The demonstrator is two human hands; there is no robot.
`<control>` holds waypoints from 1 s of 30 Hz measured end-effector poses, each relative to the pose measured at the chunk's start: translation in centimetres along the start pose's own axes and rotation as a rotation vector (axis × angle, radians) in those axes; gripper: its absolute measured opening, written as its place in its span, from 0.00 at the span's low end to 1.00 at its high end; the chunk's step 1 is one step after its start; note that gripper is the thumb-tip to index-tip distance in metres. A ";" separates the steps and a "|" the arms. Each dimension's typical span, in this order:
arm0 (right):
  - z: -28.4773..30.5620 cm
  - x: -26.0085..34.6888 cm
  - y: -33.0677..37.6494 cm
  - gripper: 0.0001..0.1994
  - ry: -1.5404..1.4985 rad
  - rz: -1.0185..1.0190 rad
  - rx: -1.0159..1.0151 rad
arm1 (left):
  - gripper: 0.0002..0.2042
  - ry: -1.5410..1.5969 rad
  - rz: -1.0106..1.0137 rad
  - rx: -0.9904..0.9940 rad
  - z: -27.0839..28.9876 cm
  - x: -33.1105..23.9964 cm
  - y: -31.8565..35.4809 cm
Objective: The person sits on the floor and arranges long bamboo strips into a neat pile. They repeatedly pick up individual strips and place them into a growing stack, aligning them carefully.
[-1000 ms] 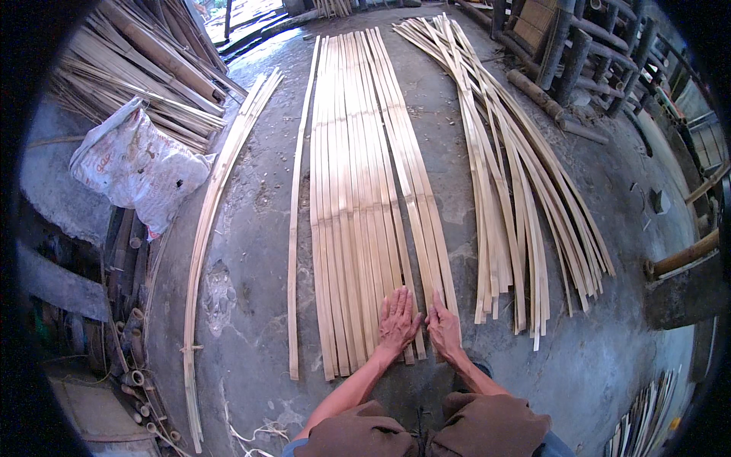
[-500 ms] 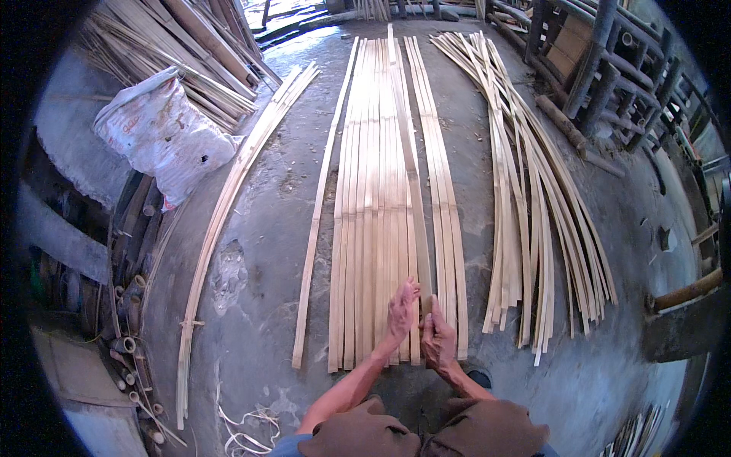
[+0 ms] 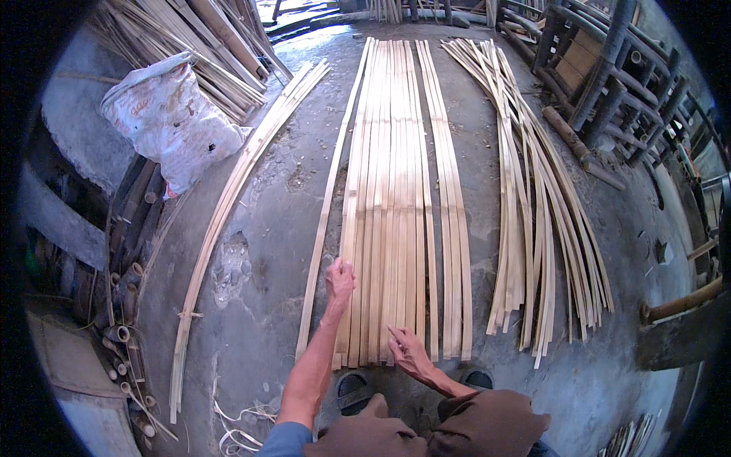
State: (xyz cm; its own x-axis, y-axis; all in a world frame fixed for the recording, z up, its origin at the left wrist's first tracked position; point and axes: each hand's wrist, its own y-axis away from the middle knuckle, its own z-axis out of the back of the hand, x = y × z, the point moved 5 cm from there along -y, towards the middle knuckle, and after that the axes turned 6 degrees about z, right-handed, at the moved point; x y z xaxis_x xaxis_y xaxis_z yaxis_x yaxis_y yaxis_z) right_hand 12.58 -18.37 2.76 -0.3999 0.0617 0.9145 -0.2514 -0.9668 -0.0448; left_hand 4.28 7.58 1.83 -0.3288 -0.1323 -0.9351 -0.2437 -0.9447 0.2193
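Long pale bamboo strips lie side by side in a row (image 3: 392, 228) on the floor in front of me. My left hand (image 3: 340, 279) is closed over the row's left edge; its curled fingers hide whatever lies between them. Nearer to me, my right hand (image 3: 410, 350) hovers over or touches the near ends of the strips, index finger stretched to the left, with no strip visibly gripped. A single strip (image 3: 324, 228) lies apart just left of the row. A narrow group of strips (image 3: 449, 228) lies along its right side.
A loose fanned pile of strips (image 3: 533, 213) lies to the right, and a thin tied bundle (image 3: 221, 213) to the left. A white sack (image 3: 175, 122) rests by leaning bamboo. Dark pole frames (image 3: 609, 84) stand at the far right. Curled shavings (image 3: 236, 426) lie near left.
Both hands have left the strip at the row's right side, which now lies in line with the others. The left hand has moved left and farther away; the right hand has moved left and nearer.
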 end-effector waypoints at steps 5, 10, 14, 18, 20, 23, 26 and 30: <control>0.7 -1.7 1.7 0.18 0.073 0.051 -0.052 | 0.12 -0.021 0.018 -0.036 2.0 -0.5 0.8; 1.3 -1.7 2.0 0.14 0.110 -0.022 -0.012 | 0.14 -0.007 0.047 -0.062 3.1 -0.5 1.9; 1.5 -2.3 2.3 0.12 0.114 -0.019 0.013 | 0.17 0.032 0.074 -0.086 4.1 0.1 2.1; 1.2 -2.4 2.4 0.12 0.126 0.014 -0.010 | 0.17 -0.030 0.067 -0.075 4.7 2.0 0.7; 1.1 -2.4 2.4 0.11 0.121 -0.004 -0.003 | 0.17 -0.080 0.082 -0.063 5.1 2.8 0.5; 1.3 -1.7 2.3 0.11 0.108 -0.044 0.015 | 0.19 -0.168 0.054 -0.014 5.3 2.9 0.6; 1.5 -1.7 2.5 0.11 0.107 -0.025 0.013 | 0.21 -0.329 -0.075 -0.090 5.1 1.5 1.6; 1.2 -1.7 2.4 0.11 0.093 -0.043 0.026 | 0.23 -0.498 -0.214 -0.178 5.7 3.0 1.4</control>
State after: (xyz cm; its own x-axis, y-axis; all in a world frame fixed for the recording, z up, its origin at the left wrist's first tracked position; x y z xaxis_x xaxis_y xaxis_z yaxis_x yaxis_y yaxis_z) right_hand 13.73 -21.10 1.64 -0.4698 0.1251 0.8738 -0.2474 -0.9689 0.0057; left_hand -2.22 7.62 0.95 -0.6897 0.1844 -0.7002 -0.2091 -0.9766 -0.0513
